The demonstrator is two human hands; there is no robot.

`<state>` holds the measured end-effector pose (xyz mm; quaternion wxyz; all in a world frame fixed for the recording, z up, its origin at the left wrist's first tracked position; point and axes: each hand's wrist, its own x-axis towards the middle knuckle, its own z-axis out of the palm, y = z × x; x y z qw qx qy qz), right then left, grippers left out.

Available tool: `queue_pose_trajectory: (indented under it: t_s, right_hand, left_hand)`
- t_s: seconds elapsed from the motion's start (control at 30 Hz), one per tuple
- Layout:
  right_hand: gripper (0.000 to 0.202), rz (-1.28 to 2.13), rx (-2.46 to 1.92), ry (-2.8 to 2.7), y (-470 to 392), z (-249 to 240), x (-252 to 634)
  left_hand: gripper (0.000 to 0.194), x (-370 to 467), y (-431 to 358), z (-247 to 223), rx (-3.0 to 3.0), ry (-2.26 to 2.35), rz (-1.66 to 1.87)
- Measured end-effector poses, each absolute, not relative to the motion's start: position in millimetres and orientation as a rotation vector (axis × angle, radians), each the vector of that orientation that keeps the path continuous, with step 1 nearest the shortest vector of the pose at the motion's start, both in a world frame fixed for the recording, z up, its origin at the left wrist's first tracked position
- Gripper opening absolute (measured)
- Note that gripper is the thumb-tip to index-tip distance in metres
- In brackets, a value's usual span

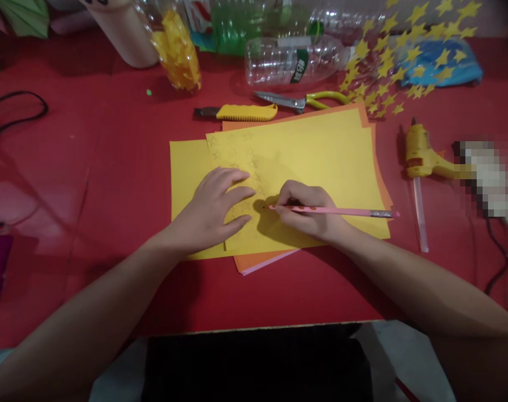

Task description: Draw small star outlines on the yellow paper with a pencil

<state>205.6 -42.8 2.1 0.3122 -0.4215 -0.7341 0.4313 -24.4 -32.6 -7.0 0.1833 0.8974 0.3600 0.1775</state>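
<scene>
My right hand (306, 211) grips a pink pencil (341, 211), its tip at the surface of a yellow sheet (312, 151). Small star outlines are drawn in pencil on the left part of that sheet. My left hand (214, 211) lies on the paper with its fingers spread, just left of the pencil tip, covering some of the drawings. Beneath the top sheet, more yellow paper (186, 162) sticks out at the left, and orange paper (247, 262) shows at the edges.
Behind the paper lie a yellow cutter (247, 113), scissors (287, 101) and plastic bottles (295, 61). Cut yellow stars (385, 70) are scattered at the back right. A yellow glue gun (419, 151) rests at the right, on the red table (123, 167).
</scene>
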Motion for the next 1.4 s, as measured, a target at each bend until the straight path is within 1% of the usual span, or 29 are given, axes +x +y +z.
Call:
queue_pose_trajectory:
  t_s: [0.37,0.73,1.4]
  right_hand:
    - [0.012,1.146,-1.165,-1.974,-45.3,3.9,203.2]
    - [0.016,1.117,-1.231,-1.983,-48.0,7.6,199.6]
    - [0.014,1.070,-1.232,-1.904,-48.0,2.3,201.3]
  left_hand:
    - [0.029,-24.5,-32.0,-7.8,2.536,1.003,0.514]
    - [0.027,-23.9,-32.5,-6.8,2.539,1.021,0.493]
    - [0.030,-25.1,-32.1,-7.5,2.554,0.995,0.504]
